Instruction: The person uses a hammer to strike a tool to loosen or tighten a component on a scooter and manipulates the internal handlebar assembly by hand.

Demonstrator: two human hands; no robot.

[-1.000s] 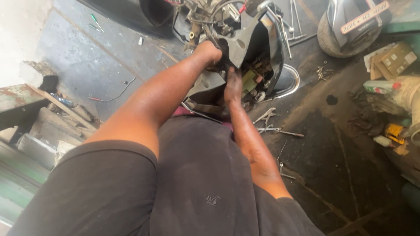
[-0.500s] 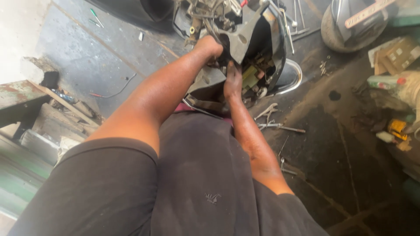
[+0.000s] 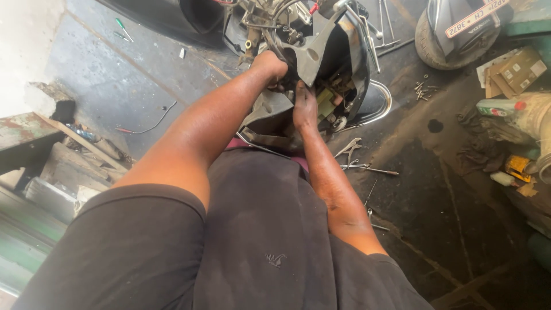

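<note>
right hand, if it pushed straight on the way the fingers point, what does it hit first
Probably the greenish-yellow block inside the black scooter panel: the right hand points up into that opening, fingertips beside it. Depth is unclear.

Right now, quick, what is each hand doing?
Left hand: closed around the black scooter panel.
Right hand: pressed into the opened scooter front; fingers hidden, grip cannot be told.

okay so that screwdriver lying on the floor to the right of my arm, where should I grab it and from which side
Judging by its pose, grip the screwdriver at its near, left end, beside the pliers, coming from above. It lies flat on the oily floor, shaft pointing right, with open floor around it. Your right hand is closest; whether that end is a handle is unclear.
</note>
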